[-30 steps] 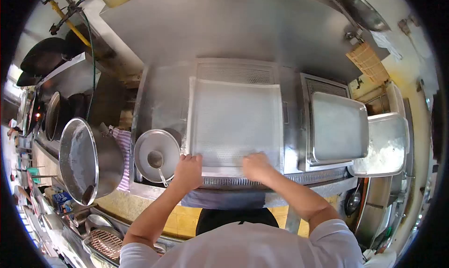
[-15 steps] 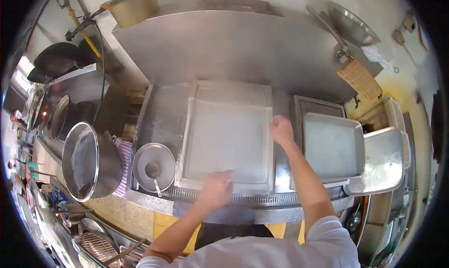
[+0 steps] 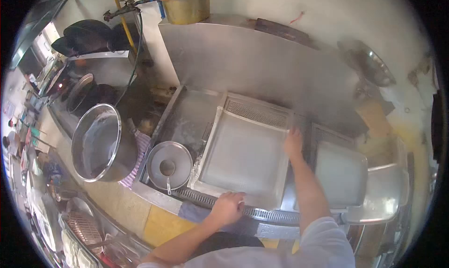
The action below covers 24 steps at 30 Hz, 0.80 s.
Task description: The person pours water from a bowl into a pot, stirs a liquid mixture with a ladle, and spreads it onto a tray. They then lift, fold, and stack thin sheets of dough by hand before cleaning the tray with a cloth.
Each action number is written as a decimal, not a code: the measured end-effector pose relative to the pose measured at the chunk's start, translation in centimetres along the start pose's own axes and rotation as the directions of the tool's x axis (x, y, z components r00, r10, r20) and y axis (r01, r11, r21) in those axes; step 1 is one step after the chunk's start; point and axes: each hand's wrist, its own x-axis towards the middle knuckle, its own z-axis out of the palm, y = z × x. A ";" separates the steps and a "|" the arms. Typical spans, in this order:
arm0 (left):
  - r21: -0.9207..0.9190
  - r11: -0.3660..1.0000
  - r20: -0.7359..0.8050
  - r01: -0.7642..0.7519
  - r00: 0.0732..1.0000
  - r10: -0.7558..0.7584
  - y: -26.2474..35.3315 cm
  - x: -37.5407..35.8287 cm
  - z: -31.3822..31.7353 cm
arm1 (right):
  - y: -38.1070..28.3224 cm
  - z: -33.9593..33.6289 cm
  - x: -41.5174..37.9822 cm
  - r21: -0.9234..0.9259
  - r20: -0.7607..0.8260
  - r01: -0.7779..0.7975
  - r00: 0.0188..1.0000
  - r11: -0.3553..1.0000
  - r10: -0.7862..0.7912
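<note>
A pale, damp-looking white cloth (image 3: 245,153) lies flat over a framed, perforated metal steaming plate (image 3: 257,112), whose holes show along the back. My left hand (image 3: 228,208) is closed at the cloth's front edge, thumb and fingers pinched together there. At the right edge, my right hand (image 3: 293,144) is closed on the cloth's border; its fingertips are partly hidden and slightly blurred. To the left of the cloth sits a round metal pan (image 3: 182,158) with a small ladle (image 3: 167,167) in it.
A large steel pot (image 3: 124,160) stands at the left beside a striped cloth (image 3: 140,151). Rectangular metal trays (image 3: 339,174) (image 3: 379,195) lie at the right. A tall metal backsplash (image 3: 252,57) rises behind, with a brass-coloured pot (image 3: 187,8) on top. Steam hazes the view.
The view has turned, so the steamer appears tilted and shifted right. More perforated metal shows behind the cloth. Both hands stay at its front and right edges, the right one further back.
</note>
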 end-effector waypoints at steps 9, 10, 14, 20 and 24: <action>0.051 0.989 -0.087 -0.139 0.986 0.143 -6.7 -4.7 -3.7 | -0.6 -0.8 -23.1 -0.178 -0.042 0.050 0.997 0.983 -0.058; 0.101 0.984 -0.074 -0.148 0.985 0.155 -7.5 -5.2 -3.7 | -1.6 -2.1 -23.7 -0.157 -0.024 0.045 0.999 0.987 -0.049; 0.049 0.996 -0.010 0.073 0.997 -0.072 -8.1 -6.6 -6.1 | -4.0 -3.4 -24.7 0.036 0.122 0.073 0.990 0.997 -0.077; -0.028 0.989 -0.164 0.142 0.976 -0.145 -10.6 -8.1 -6.8 | -14.2 5.2 -17.4 0.691 0.563 -0.466 0.827 0.552 -0.006; 0.031 0.969 -0.105 0.245 0.965 -0.240 -11.3 -9.2 -7.2 | -21.6 6.7 -15.5 0.416 0.774 -0.182 0.586 0.891 -0.241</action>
